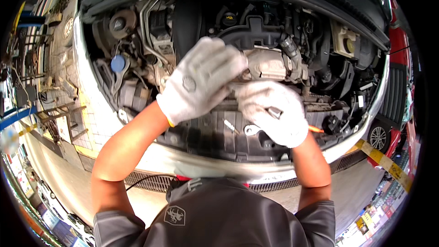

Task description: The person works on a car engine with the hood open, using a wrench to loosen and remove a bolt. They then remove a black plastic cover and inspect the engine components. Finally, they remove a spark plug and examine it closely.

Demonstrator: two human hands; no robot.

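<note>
Both my hands wear whitish work gloves and are over the engine bay of a white car. My left hand [196, 80] is palm down with its fingers stretched toward the upper right, above the engine's front. Close by its thumb, my right hand [274, 112] has curled fingers, slightly blurred; whatever they may hold is hidden. Beyond the hands sit a silver metal heat shield [267, 64] and a black air duct [251, 29]. The black front crossmember panel [201, 130] lies below them. An orange stick-like piece [315, 129] shows beside my right wrist.
A blue cap [118, 63] and a round strut mount [122, 23] are at the left of the bay. A pale fluid reservoir [345, 43] stands at the right. Metal racks [64, 121] are left of the car; a red car [388, 130] is at the right.
</note>
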